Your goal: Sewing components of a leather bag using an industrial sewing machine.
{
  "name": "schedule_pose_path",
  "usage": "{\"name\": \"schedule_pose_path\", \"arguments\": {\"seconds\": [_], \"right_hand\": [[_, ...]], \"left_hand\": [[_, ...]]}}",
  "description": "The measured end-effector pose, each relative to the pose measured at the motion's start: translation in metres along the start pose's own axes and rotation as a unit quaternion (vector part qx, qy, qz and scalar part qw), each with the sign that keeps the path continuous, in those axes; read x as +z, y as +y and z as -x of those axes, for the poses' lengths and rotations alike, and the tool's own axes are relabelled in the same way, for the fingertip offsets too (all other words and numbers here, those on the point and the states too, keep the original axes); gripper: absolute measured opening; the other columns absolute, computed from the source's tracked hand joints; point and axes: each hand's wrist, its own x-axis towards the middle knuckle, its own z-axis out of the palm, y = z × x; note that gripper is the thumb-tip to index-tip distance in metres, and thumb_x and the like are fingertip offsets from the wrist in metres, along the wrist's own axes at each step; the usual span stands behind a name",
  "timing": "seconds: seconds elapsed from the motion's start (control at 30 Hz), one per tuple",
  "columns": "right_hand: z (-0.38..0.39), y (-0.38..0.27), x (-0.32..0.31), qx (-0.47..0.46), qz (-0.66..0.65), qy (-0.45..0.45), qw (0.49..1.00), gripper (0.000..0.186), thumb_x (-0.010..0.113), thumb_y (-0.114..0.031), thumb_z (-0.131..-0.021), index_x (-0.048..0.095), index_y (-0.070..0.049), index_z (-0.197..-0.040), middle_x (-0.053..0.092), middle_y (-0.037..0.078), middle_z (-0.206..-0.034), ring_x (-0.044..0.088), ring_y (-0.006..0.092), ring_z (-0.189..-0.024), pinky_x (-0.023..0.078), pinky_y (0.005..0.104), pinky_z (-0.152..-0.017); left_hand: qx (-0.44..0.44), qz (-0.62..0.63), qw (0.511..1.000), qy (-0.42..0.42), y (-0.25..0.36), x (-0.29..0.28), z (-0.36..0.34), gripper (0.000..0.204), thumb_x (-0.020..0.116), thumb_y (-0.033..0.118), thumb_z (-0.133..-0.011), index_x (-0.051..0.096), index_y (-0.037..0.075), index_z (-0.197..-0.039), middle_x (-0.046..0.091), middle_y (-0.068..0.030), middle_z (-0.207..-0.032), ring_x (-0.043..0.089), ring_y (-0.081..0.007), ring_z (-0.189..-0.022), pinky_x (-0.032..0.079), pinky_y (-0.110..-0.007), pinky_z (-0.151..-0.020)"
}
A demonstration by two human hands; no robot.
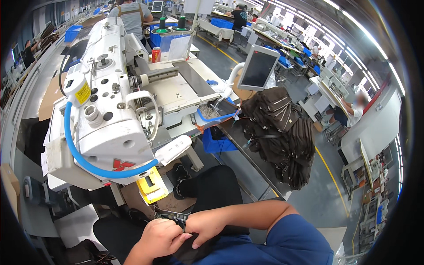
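My left hand (160, 237) and my right hand (206, 226) meet low in front of me, over my lap. Both are closed, fingers curled and knuckles close together, on a dark fabric piece (191, 252). A grey-and-black patterned strip (176, 216) shows just beyond the fingers. The fingertips are partly hidden, so the exact grip cannot be made out. Ahead to the left stands a large white sewing machine (104, 128) with a blue hose (81, 161). A pile of dark brown fabric bags (282, 132) lies to the right; neither hand touches it.
A monitor (257, 67) on a white arm stands beside the machine table. Nearby are a red can (156, 54), green thread cones (162, 24) and a blue-rimmed tray (216, 110) of scraps. A yellow pedal-like piece (152, 185) sits under the machine. Other people work farther off.
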Motion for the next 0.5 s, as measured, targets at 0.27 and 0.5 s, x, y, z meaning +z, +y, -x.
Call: {"name": "schedule_pose_path", "arguments": {"seconds": [0.27,0.5], "right_hand": [[-0.001,0.007,0.003,0.028,-0.007,-0.076,0.997,0.039,0.081,-0.027,-0.079,0.061,0.006,-0.074,0.062,0.02,-0.065,0.063,0.0388,-0.065,0.049,0.0479,-0.064],[-0.004,0.014,0.009,0.002,-0.026,-0.057,0.998,0.039,0.081,-0.026,-0.079,0.061,0.007,-0.074,0.062,0.021,-0.066,0.062,0.0382,-0.064,0.049,0.0476,-0.064]], "left_hand": [[0.008,-0.044,0.999,-0.016,0.007,0.003,-0.004,0.027,0.079,0.029,-0.082,0.063,0.011,-0.068,0.057,-0.004,-0.063,0.06,-0.0244,-0.058,0.048,-0.036,-0.056],[0.018,-0.056,0.998,-0.017,0.006,-0.001,-0.005,0.027,0.079,0.03,-0.082,0.064,0.012,-0.069,0.058,-0.004,-0.064,0.06,-0.0247,-0.059,0.049,-0.036,-0.056]]}}
